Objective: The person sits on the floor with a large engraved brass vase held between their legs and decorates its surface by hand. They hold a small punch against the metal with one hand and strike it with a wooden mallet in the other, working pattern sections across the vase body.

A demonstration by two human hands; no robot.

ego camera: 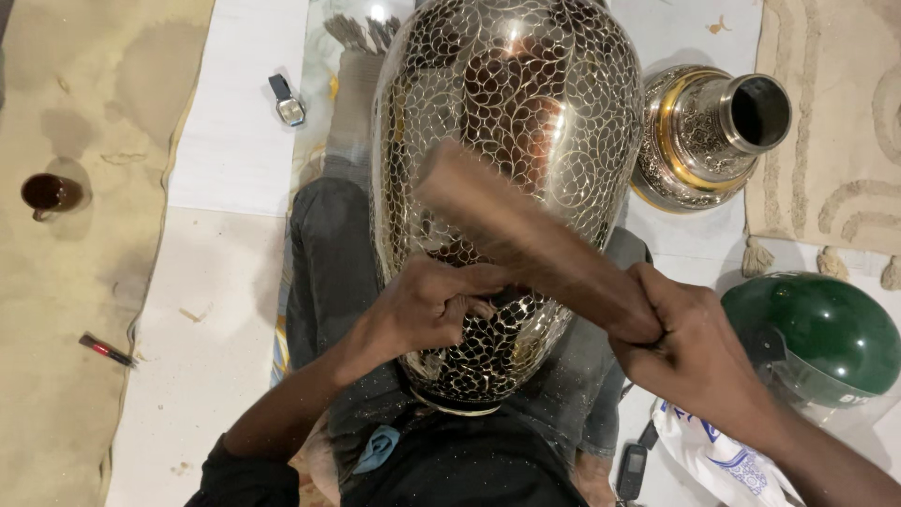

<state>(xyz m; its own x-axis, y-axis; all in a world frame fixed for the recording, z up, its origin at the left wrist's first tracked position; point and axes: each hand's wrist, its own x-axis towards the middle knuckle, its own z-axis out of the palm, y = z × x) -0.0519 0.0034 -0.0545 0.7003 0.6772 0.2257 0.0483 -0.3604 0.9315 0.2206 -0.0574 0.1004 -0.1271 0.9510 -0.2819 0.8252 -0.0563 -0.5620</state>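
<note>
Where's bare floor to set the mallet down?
Free: the white sheet between the wristwatch and the red pen, left of the big vase. Crowded: to the right, the small vase, green helmet, bag and phone sit close together.

Green helmet (826, 333), smaller metal vase (704, 136), wristwatch (286, 101), brown cup (52, 194), red pen (106, 350)

Bright overhead light strikes the metal vase (507, 141) across my lap, scattering glare over its upper curve. The wooden mallet (526, 239) in my right hand (699, 352) smears with motion blur; shadows stay soft.
</note>
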